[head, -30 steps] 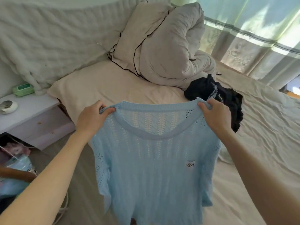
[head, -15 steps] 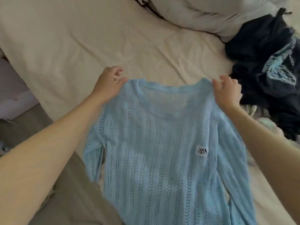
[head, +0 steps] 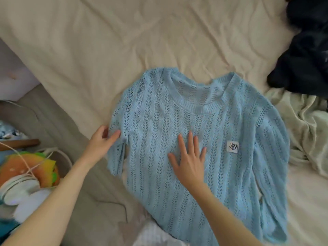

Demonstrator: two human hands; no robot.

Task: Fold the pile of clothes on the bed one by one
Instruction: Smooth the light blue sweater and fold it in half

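Off beyond the left hand, a jumble of coloured oddments (head: 30,167) is seen below the edge of the bed, well apart from the work and taking no part in it. The left hand (head: 101,144) is set at the sweater's short left sleeve (head: 116,148), and the sleeve's edge is pinched between thumb and fingers — held there, it seems, so the sleeve can be drawn out straight or turned inward for the first fold. Just to its right, the light blue knit sweater (head: 204,139) is laid front-up on the bed (head: 124,41), neckline away from the person, so that its full shape is squared before folding. The right hand (head: 190,162) is spread flat on the chest of the sweater, fingers straight and nothing gripped; the loose open knit is probably being pinned so it is not dragged while the sleeve is worked. Just right of that hand a small white label (head: 232,147) is shown, confirming the front is up. Beyond it, the right sleeve is left trailing. Further right, a pale crumpled garment (head: 305,125) and a dark heap of clothes (head: 305,64) are waiting, not yet folded.
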